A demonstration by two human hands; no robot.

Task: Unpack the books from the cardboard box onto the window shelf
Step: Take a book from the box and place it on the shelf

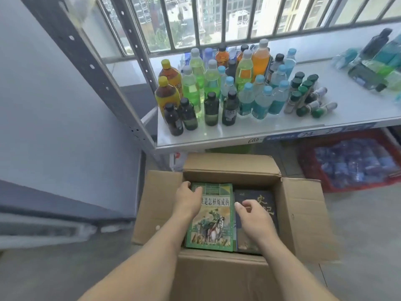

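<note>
Head view looks down into an open cardboard box (230, 168) on the floor, its flaps folded outward, just below the front edge of the white shelf (358, 109) by the barred window. Two books lie flat side by side inside the box: a green book (211, 224) on the left and a dark book (263, 199) on the right, touching along their long edges. The left hand (188, 199) rests on the green book's upper left corner, fingers bent over its top edge. The right hand (252, 216) hovers over the dark book with fingers loosely curled, the thumb near the seam between the books; whether it grips anything cannot be told. Bottles (227, 88) crowd the left part of the shelf. A red crate (308, 168) sits under the shelf to the right.
</note>
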